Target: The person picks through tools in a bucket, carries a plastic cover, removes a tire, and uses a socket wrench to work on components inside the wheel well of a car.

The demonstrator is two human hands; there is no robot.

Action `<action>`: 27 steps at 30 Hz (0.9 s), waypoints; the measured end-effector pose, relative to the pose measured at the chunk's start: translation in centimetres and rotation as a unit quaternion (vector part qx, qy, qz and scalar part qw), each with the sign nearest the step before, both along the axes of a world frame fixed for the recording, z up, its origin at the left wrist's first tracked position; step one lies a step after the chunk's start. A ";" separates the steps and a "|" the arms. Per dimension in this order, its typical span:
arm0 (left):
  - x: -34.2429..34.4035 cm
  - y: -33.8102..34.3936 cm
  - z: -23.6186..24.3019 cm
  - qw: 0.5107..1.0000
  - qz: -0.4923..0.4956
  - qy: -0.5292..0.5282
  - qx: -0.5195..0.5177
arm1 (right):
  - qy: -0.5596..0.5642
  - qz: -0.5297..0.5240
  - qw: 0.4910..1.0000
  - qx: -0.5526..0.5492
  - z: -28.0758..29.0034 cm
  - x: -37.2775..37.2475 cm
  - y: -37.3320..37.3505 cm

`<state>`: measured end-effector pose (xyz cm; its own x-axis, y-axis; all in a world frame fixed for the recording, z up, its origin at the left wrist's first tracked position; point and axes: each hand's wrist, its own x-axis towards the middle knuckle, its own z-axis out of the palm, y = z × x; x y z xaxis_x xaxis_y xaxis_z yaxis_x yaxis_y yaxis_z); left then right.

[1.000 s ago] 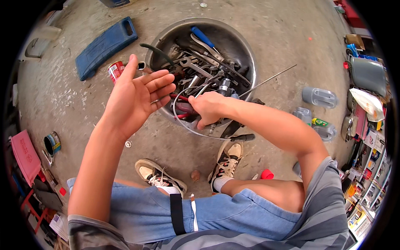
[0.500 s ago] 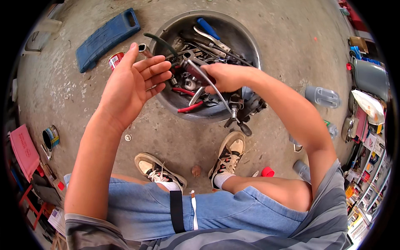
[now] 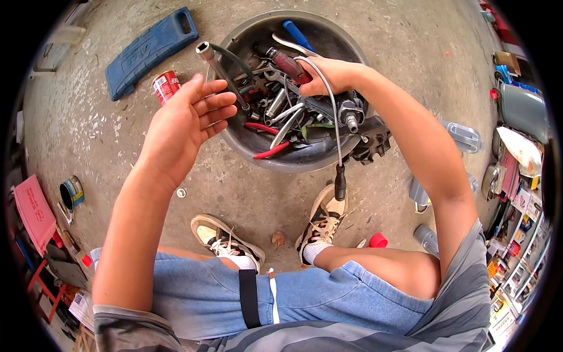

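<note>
A round metal basin (image 3: pixel 234 36) full of hand tools stands on the floor in front of me. Over its left side my left hand (image 3: pixel 182 114) is open, palm up and fingers spread, holding nothing. My right hand (image 3: pixel 335 76) is closed around a dark red-handled tool (image 3: pixel 291 66) above the basin. From beside that hand a bent silver flexible shaft (image 3: pixel 336 126) with a black tip (image 3: pixel 340 183) hangs past the near rim; I cannot tell whether it joins the red handle. A socket wrench (image 3: pixel 214 64) leans out by my left fingers. Red-handled pliers (image 3: pixel 271 151) lie inside.
A blue plastic case (image 3: pixel 151 56) and a red can (image 3: pixel 166 87) are at the left of the basin. Grey plastic bottles (image 3: pixel 463 136) stand at the right, near crowded shelves (image 3: pixel 522 246). My shoes (image 3: pixel 322 223) are just below the basin.
My right hand has turned and moved slightly up and right with the red-handled tool. The flexible shaft now curves over it, its black tip hanging lower. My left hand has shifted slightly left and down.
</note>
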<state>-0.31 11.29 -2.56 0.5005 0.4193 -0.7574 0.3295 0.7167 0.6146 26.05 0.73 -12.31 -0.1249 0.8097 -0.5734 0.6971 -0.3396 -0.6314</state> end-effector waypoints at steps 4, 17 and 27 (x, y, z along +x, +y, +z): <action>0.2 -1.3 -2.4 0.981 -0.138 0.031 0.136 | -0.075 0.004 0.996 0.049 -0.4 -0.4 -0.2; 4.3 -6.8 -16.7 0.457 -0.575 0.155 0.660 | -0.124 0.020 0.992 0.031 -2.7 -1.3 -2.2; 4.2 -5.9 -16.6 0.463 -0.608 0.122 0.634 | -0.094 -0.056 0.993 0.035 -1.8 -0.9 -3.8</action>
